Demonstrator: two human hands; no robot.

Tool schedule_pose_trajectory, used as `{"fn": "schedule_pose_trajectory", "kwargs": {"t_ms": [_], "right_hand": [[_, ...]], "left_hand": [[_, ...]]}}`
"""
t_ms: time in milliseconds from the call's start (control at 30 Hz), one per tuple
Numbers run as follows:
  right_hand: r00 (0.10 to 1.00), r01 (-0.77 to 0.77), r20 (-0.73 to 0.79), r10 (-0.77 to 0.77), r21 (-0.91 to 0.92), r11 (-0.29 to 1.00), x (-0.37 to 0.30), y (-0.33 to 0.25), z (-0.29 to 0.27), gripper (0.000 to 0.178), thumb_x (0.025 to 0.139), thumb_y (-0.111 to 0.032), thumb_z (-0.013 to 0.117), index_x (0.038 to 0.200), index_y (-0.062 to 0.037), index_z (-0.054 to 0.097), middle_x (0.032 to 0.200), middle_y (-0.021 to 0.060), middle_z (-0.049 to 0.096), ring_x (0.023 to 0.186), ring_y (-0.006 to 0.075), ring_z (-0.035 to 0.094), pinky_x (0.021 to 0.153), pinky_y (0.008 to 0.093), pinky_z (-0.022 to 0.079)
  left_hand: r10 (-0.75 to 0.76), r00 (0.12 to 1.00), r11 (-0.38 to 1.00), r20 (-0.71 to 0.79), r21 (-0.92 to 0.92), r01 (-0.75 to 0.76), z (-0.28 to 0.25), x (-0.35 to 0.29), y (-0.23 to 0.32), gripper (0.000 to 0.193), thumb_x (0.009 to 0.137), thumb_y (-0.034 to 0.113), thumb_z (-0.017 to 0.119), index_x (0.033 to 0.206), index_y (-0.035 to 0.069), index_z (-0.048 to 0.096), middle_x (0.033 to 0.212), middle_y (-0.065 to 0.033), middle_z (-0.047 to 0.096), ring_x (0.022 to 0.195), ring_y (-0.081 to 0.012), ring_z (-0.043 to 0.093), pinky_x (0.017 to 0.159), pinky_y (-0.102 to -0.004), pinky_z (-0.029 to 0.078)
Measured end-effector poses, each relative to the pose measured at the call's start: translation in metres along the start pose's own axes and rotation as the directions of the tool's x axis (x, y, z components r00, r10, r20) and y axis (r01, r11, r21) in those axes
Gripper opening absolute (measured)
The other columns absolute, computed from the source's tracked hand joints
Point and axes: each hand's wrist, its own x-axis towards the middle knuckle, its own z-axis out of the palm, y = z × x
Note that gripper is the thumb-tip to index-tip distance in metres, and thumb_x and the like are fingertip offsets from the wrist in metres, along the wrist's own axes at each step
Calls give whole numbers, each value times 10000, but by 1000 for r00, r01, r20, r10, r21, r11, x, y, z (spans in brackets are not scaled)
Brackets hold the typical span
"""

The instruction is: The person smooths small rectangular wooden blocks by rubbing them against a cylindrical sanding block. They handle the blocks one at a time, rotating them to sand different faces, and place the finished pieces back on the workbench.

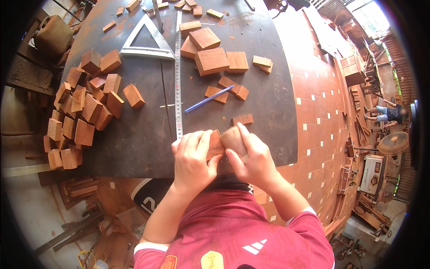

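At the near edge of the dark table, my left hand [192, 154] is closed round a reddish-brown wooden block [215, 144]. My right hand [256, 157] grips a paler, greyish-brown block [234, 140], slightly blurred, its exact kind unclear. The two pieces meet or nearly meet between my hands; I cannot tell whether they touch. Just beyond them lies a small wooden block [243, 119]. A blue pen [209, 98] rests across small wooden pieces farther up. Left of the pen, a white measuring strip [178, 76] runs away from me, its near end beside my left hand.
Many loose wooden blocks [85, 105] crowd the table's left side. A metal triangle square [148, 42] lies at the far middle, with larger blocks [212, 61] right of the strip. The table [268, 103] ends above a tiled floor [313, 116]; another person [392, 113] is far right.
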Motion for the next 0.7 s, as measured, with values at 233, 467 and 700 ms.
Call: {"fn": "schedule_pose_trajectory", "kwargs": {"t_ms": [233,467,700], "right_hand": [[1000,2,-30,-2,22,1000,-2,3,6,755,927,-202,795,1511,135,453,1095,329,683,957,473,714,862,473,582],[1000,15,-19,-14,52,999,15,13,9,723,933,-205,785,1497,126,476,1100,332,680,973,490,709,869,479,579],[1000,-13,28,13,-22,1000,-17,2,-4,771,911,-217,813,1515,112,467,1095,307,694,965,464,726,839,480,595]], "left_hand": [[-39,999,999,-24,-4,39,4,-4,2,658,688,158,915,1291,24,687,1199,-128,684,1142,-325,636,1027,-469,428],[-12,1000,1000,-18,18,12,4,-3,1,642,702,146,902,1296,31,688,1205,-129,688,1139,-327,641,1012,-468,433],[-32,999,999,-33,14,33,6,-6,1,649,702,164,907,1297,26,686,1198,-131,681,1140,-327,634,1005,-468,429]]}}
